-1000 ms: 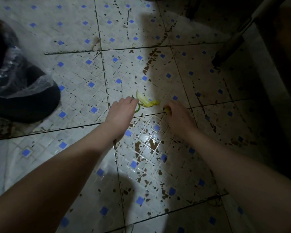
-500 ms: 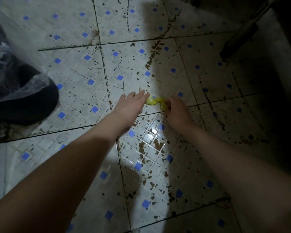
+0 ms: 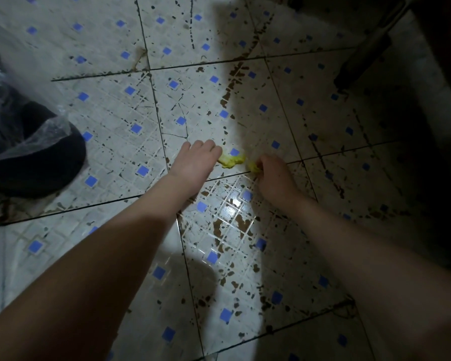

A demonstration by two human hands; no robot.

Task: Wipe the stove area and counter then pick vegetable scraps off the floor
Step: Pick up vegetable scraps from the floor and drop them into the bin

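A yellow-green vegetable scrap point(image 3: 231, 160) lies on the stained white floor tiles point(image 3: 130, 113) with blue squares, between my two hands. My left hand point(image 3: 196, 160) reaches down from the left, its fingertips touching the scrap's left end; the fingers point down and hide how they close. My right hand point(image 3: 272, 175) is curled on the right, pinching a small yellow scrap piece point(image 3: 253, 166) at its fingertips. Both forearms stretch down from the bottom of the head view.
A black bin with a clear plastic liner point(image 3: 29, 142) stands on the floor at the left. A dark metal leg point(image 3: 365, 56) slants down at the upper right, beside a dark shadowed wall or cabinet. Brown stains speckle the tiles.
Both hands have closed in on the yellow scrap. The left hand's fingers went from just short of it to touching it; the scrap now looks bunched between the hands.
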